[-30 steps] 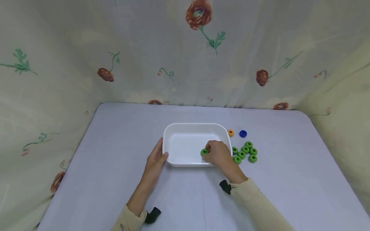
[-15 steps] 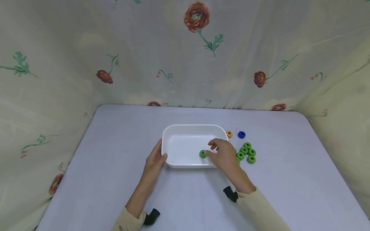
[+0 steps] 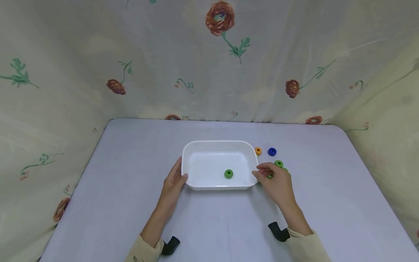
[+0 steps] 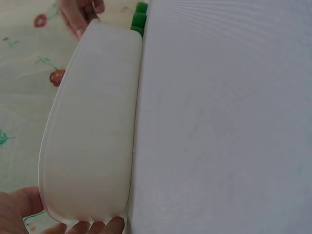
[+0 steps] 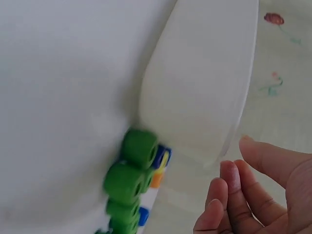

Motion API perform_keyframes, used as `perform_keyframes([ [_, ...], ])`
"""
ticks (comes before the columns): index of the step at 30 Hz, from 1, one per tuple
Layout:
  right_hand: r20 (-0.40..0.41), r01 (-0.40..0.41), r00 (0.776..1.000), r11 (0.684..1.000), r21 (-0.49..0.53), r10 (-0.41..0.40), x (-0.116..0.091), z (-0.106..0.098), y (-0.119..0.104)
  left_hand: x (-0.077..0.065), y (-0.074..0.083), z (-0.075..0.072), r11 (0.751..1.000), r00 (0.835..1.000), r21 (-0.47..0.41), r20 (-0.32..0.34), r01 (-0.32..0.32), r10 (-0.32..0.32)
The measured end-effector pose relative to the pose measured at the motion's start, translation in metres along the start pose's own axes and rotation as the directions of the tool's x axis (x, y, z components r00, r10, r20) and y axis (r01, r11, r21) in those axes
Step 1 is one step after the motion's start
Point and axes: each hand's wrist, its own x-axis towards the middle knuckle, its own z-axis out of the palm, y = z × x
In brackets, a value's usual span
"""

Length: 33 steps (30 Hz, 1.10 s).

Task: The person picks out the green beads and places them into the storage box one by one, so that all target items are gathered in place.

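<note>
A white rectangular tray (image 3: 206,162) lies on the table, with one green ring-shaped bead (image 3: 228,177) on its floor. My left hand (image 3: 172,182) holds the tray's left end, thumb at the rim; in the left wrist view its fingers (image 4: 112,225) reach along the outer wall. My right hand (image 3: 278,183) hovers by the right rim, thumb and fingers apart, holding nothing. Several more green beads (image 3: 278,162) sit beyond it, partly hidden by the hand. The right wrist view shows green beads (image 5: 124,183) against the tray's outer end, below the fingertips (image 5: 229,170).
An orange bead (image 3: 258,149) stands beside the tray's back right corner, and a blue bead (image 3: 272,154) a little farther right. White cloth covers the table (image 3: 124,189). Flower-printed fabric (image 3: 157,54) hangs behind it and on both sides.
My right hand has let go of the green bead, which now rests in the tray, and has moved right, past the rim toward the other green beads. My left hand still holds the tray.
</note>
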Motion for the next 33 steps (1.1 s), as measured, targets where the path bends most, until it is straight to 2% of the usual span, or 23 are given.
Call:
perform_keyframes([
  [7,-0.121,-0.066,0.99,0.996,0.067,0.074,-0.006,-0.015,0.032,0.0,-0.002,0.0,1.0,1.0,-0.002,0.004,0.001,-0.001],
  [10,-0.148,-0.106,0.982,0.99,0.091,0.119,-0.008,-0.02,0.043,0.0,-0.002,-0.001,1.0,1.0,-0.001,0.006,-0.002,0.002],
  [23,-0.159,-0.268,0.944,0.954,0.137,0.288,-0.011,-0.023,0.078,0.001,0.0,-0.001,1.0,1.0,-0.004,-0.004,0.01,-0.01],
  [28,-0.161,-0.299,0.933,0.943,0.143,0.321,-0.012,-0.023,0.084,0.002,-0.002,-0.001,1.0,1.0,-0.004,0.002,-0.004,0.004],
  [33,-0.158,-0.311,0.929,0.938,0.153,0.334,-0.01,-0.021,0.087,0.001,-0.001,-0.001,1.0,1.0,-0.008,-0.004,0.011,-0.011],
])
